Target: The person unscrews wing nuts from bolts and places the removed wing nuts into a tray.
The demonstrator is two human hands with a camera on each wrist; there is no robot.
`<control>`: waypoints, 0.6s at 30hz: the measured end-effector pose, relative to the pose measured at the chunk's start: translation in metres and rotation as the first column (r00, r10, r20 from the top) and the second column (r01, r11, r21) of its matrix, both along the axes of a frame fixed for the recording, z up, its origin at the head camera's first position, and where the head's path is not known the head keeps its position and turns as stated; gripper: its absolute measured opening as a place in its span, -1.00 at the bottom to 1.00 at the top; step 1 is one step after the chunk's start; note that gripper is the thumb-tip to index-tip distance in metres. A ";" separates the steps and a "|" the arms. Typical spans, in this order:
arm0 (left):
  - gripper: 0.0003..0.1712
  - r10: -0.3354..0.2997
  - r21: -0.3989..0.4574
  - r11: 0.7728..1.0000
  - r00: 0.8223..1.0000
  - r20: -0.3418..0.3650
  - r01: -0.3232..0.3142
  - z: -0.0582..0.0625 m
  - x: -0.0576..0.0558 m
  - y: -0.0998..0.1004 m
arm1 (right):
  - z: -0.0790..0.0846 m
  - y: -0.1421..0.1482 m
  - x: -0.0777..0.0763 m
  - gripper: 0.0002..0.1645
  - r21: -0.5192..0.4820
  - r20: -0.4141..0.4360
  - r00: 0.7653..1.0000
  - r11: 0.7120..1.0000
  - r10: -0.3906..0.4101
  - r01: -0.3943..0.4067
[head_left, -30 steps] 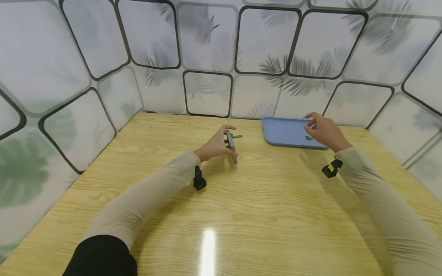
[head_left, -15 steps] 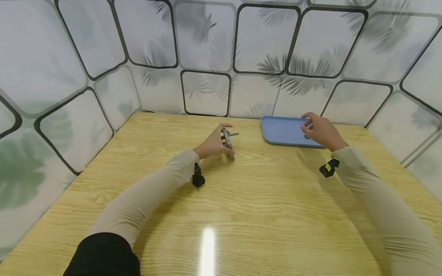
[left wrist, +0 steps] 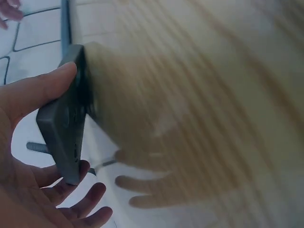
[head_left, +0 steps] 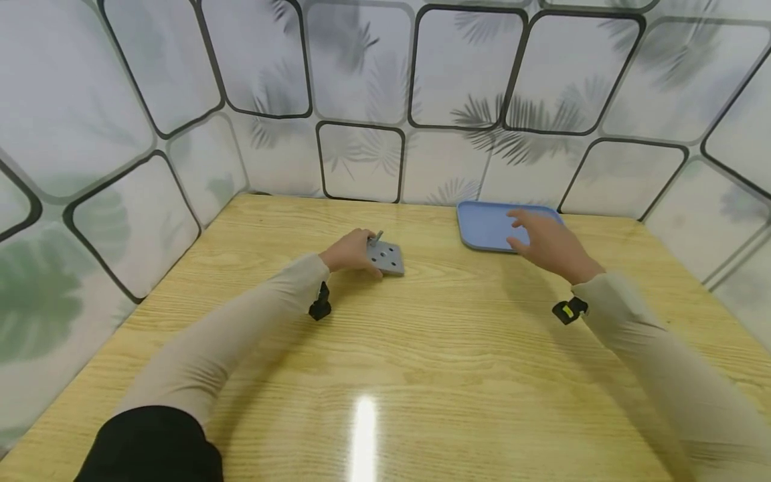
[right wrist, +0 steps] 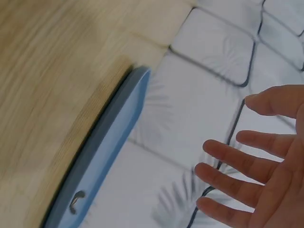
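Note:
My left hand [head_left: 349, 253] pinches a grey square plate [head_left: 387, 258] with several round holes, thumb on one edge and fingertips at the opposite one. A threaded bolt [left wrist: 38, 147] sticks out from the plate's side in the left wrist view. Above the table, the plate is tilted so its holed face shows in the head view. My right hand [head_left: 551, 244] is spread with nothing in its fingers, over the right part of a blue tray [head_left: 482, 224]. In the right wrist view a small curved metal piece [right wrist: 77, 201] lies in the tray; the hand hides it in the head view.
The tray stands at the back right of the wood-grain table [head_left: 421, 348], close to the patterned wall panel [head_left: 361, 161] behind. Another patterned panel [head_left: 120, 227] runs along the left side. A bright light reflection lies near the front.
My left hand has moved left and turned the plate from edge-on to face-up, bolt now upward. My right hand has opened its fingers and shifted slightly left over the tray.

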State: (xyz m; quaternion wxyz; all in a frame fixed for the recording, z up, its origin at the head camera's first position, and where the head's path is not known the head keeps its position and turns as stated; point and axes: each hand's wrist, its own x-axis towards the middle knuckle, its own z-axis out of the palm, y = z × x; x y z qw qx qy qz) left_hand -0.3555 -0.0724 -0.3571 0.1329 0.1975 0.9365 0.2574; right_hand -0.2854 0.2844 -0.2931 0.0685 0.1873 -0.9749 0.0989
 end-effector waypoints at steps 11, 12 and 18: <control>0.04 -0.007 -0.141 0.990 1.000 0.026 0.011 -0.001 -0.024 -0.012 | -0.006 -0.038 0.024 -0.37 0.011 -0.054 0.994 0.996 0.094 -0.093; 0.04 -0.011 -0.146 0.989 0.999 0.032 0.016 -0.001 -0.027 -0.012 | -0.007 -0.039 0.024 -0.36 0.009 -0.047 0.995 0.996 0.093 -0.092; 0.00 -0.020 -0.164 0.986 0.998 0.058 0.029 -0.001 -0.042 -0.017 | -0.010 -0.046 0.023 -0.38 0.017 -0.035 0.995 0.995 0.097 -0.096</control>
